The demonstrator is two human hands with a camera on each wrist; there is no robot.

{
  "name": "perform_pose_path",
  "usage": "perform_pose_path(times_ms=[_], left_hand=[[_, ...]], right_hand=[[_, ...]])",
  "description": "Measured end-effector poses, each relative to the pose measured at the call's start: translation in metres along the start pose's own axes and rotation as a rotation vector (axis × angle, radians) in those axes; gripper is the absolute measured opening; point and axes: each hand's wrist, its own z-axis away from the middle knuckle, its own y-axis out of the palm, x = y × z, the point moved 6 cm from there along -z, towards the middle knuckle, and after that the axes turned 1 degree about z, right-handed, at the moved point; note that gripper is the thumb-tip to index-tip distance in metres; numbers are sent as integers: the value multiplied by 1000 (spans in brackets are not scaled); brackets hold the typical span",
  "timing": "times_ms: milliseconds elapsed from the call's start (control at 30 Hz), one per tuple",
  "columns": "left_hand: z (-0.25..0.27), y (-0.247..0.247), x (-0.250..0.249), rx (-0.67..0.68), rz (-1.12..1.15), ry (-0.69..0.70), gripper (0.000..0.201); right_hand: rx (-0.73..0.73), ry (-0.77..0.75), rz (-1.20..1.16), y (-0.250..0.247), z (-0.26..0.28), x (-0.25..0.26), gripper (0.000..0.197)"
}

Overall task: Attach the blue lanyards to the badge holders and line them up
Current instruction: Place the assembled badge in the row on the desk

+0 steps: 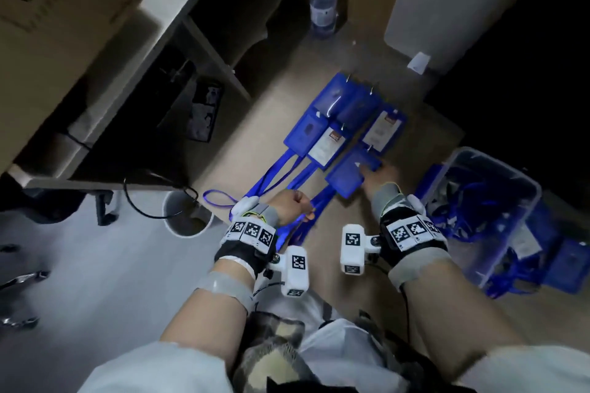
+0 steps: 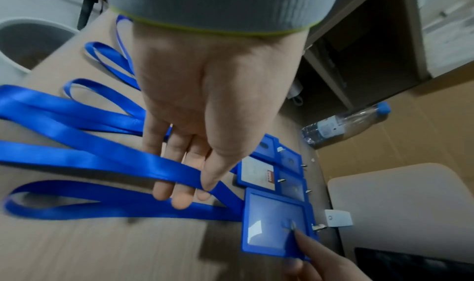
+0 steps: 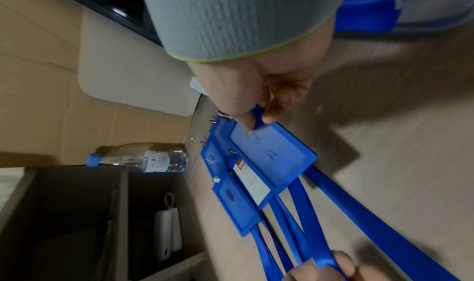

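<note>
Several blue badge holders (image 1: 332,124) lie in overlapping rows on the wooden table (image 1: 287,96), their blue lanyards (image 1: 274,175) trailing toward me. My right hand (image 1: 380,175) pinches the far edge of the nearest badge holder (image 1: 346,177), thumb and fingertip on its rim (image 3: 259,121). My left hand (image 1: 297,204) pinches that holder's blue lanyard strap (image 2: 143,163) between thumb and fingers, just above the table. In the left wrist view the held holder (image 2: 274,222) is at lower right, with other lanyard loops (image 2: 102,64) spread flat to the left.
A clear plastic bin (image 1: 498,201) with more blue lanyards and holders stands at the right. A water bottle (image 1: 324,0) stands at the table's far end beside a grey pad (image 1: 447,9). A white waste bin (image 1: 186,214) stands off the table's left edge.
</note>
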Motion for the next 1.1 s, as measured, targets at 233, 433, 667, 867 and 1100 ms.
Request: perform_pose_path(times_ms=[233,433,667,867,1100], left_hand=[[-42,-9,4,79,-157,-87,19],[-51,-10,3,174,17,-167,33],[-39,-4,-10,162,68,-129,30],[-8,10,-40,116,155,5,20],[43,56,-76,-14,301,191,12]], right_hand=[[-7,142,111,5,-38,-3,34],[36,160,188,8,-48,-7,36],[-8,163,86,-4,-32,-5,46],[1,54,-29,-26,4,11,23],[12,-29,-356,-73,77,-9,23]])
